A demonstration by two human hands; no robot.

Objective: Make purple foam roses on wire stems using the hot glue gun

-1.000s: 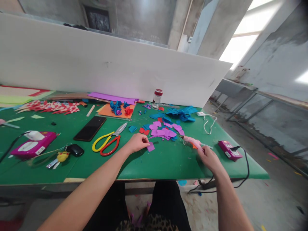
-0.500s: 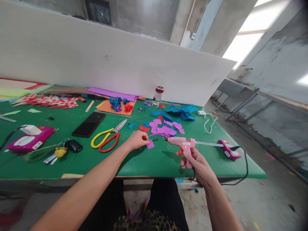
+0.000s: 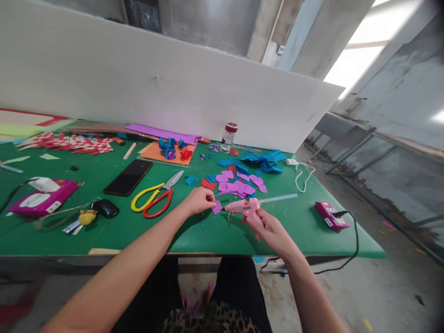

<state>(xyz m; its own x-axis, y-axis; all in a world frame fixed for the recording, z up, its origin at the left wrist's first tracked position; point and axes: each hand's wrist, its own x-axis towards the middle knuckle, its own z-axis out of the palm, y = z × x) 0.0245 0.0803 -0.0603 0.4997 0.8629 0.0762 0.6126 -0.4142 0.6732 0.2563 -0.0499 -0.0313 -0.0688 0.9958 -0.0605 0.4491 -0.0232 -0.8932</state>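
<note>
Opens onto bare green tabletop (image 3: 301,226) between the right hand (image 3: 274,231) and the magenta socket block (image 3: 332,216), below the protruding glue stick (image 3: 280,199). Tightens around a purple square (image 3: 217,207) between the left hand (image 3: 197,201) and the glue gun (image 3: 246,208). Runs into paper petals (image 3: 237,188) just beyond, then a glass jar (image 3: 228,138) and the white panel (image 3: 180,88). Meets scissors (image 3: 169,186) left of the left hand.

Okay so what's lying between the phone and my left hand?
The scissors lie between the phone and your left hand, as the head view shows.
</note>
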